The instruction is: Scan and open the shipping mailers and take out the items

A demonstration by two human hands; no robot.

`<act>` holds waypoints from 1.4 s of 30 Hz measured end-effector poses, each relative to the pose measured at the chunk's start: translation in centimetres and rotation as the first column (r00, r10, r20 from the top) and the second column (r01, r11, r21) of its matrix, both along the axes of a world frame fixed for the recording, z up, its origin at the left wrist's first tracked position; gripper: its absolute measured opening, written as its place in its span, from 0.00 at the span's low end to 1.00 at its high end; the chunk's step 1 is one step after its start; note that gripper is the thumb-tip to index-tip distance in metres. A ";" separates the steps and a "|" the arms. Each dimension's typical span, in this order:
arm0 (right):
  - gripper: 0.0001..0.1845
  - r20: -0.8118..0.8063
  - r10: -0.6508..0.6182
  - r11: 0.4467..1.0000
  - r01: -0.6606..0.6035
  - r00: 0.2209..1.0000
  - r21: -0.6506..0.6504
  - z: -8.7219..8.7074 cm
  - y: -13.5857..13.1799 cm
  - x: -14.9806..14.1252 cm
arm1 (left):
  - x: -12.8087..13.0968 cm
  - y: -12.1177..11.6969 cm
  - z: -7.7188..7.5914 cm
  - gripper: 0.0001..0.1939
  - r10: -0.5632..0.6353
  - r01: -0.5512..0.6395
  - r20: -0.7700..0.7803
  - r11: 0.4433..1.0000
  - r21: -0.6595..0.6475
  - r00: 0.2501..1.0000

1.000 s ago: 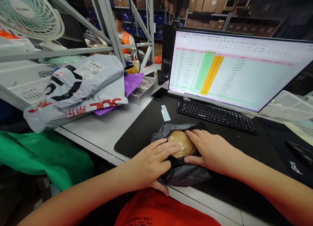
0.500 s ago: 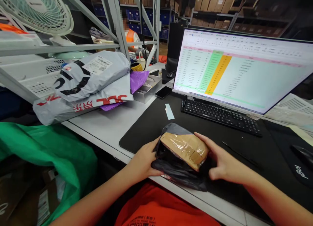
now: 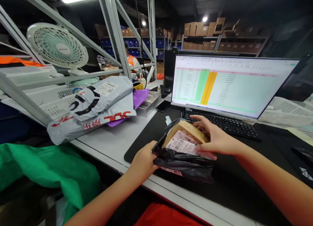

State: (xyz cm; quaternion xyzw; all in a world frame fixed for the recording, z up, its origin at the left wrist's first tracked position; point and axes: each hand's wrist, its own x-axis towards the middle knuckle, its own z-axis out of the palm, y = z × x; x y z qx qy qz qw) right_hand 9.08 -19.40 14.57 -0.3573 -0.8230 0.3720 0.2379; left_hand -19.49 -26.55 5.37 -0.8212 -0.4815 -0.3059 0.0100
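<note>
A brown taped parcel with a white shipping label sticks out of a black plastic mailer bag, lifted a little above the black desk mat. My left hand grips the bag's left edge. My right hand holds the parcel's right side, fingers over its top. The label faces me.
A keyboard and a lit monitor stand behind the parcel. Grey mailer bags pile at the left beside a metal tray and a phone. A fan sits on the rack. A green bag lies below left. A person in orange works far back.
The parcel has been turned so its labelled side shows and raised off the mat. My head has tilted up, showing more of the racks and ceiling.
</note>
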 end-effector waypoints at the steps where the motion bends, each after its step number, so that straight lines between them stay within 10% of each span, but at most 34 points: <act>1: 0.54 -0.099 0.018 0.998 -0.023 0.995 -0.050 0.3 0.3 1.1 | 0.0 0.3 1.1 0.07 -0.007 0.008 -0.021 0.999 0.048 1.000; 7: 0.56 -0.329 0.043 0.998 -0.055 0.943 -0.027 -0.8 0.6 5.9 | 2.2 1.4 5.4 0.07 -0.100 0.108 -0.169 0.993 0.039 0.981; 16: 0.57 -0.021 0.045 0.998 -0.044 0.999 0.054 -4.3 -2.7 6.8 | 3.3 2.8 1.9 0.07 -0.043 0.029 -0.243 0.998 -0.062 0.969; 23: 0.63 -0.021 0.134 0.977 -0.129 0.991 0.172 -5.2 -2.3 4.8 | 3.3 6.2 1.9 0.05 -0.310 0.322 0.088 0.894 -0.312 0.947; 26: 0.58 -0.312 -0.063 0.995 0.085 0.948 0.057 -5.3 -0.6 8.3 | 0.1 7.1 1.0 0.07 -0.162 0.204 0.147 0.916 -0.346 0.976; 30: 0.48 -0.642 -0.509 0.828 0.529 0.573 -0.185 -4.0 1.1 15.1 | -5.2 8.2 0.0 0.16 0.281 -0.201 0.181 0.909 -0.364 0.942; 33: 0.52 -0.478 -0.504 0.792 0.606 0.719 0.077 -2.8 0.7 17.5 | -6.9 8.9 0.3 0.26 0.593 -0.556 0.040 0.774 -0.303 0.804; 36: 0.53 -0.051 -0.395 0.852 0.386 0.917 0.353 -2.7 -1.2 15.3 | -5.9 9.6 1.1 0.29 0.652 -0.663 -0.129 0.714 -0.225 0.747; 42: 0.47 0.371 -0.351 0.907 0.213 0.860 0.364 -4.1 -3.5 7.5 | -2.3 9.9 3.3 0.27 0.451 -0.551 -0.328 0.753 -0.361 0.830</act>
